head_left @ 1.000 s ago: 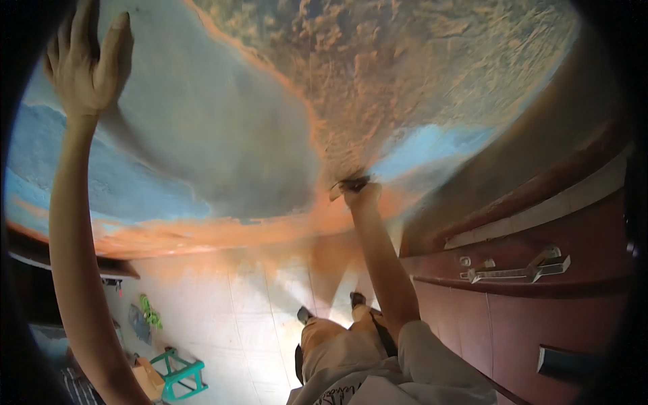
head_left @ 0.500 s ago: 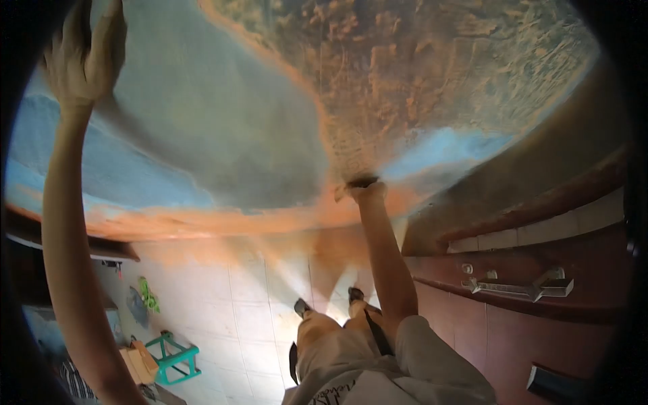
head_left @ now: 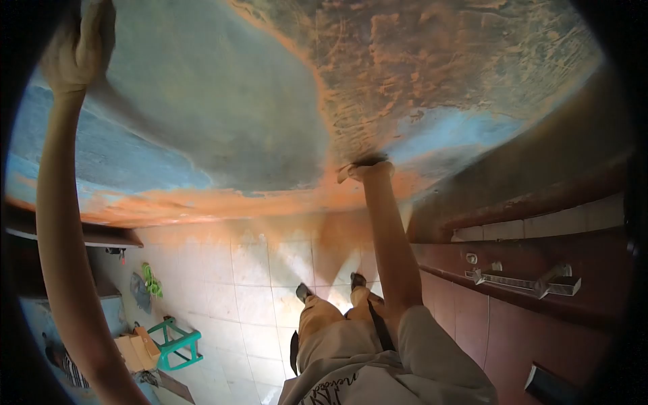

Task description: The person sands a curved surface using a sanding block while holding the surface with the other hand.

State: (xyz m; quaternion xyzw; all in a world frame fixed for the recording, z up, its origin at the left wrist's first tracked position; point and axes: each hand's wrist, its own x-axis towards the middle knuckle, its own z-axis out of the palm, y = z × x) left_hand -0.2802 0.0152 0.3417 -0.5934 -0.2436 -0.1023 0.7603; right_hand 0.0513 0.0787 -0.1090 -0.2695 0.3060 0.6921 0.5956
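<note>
The one piece of writing that shows is the lettering (head_left: pixel 335 390) on the front of the shirt (head_left: pixel 368 345), in dark, looping script on pale cloth. It sits on the chest, apart from the right sleeve (head_left: pixel 439 351), and runs at a slant in what look like two rows. One row resembles "nevad", though the word cannot be read for certain. The strokes next to it, among them a shape like a K, cannot be made out. Folds in the cloth and the lower edge of the view break up the rest.
</note>
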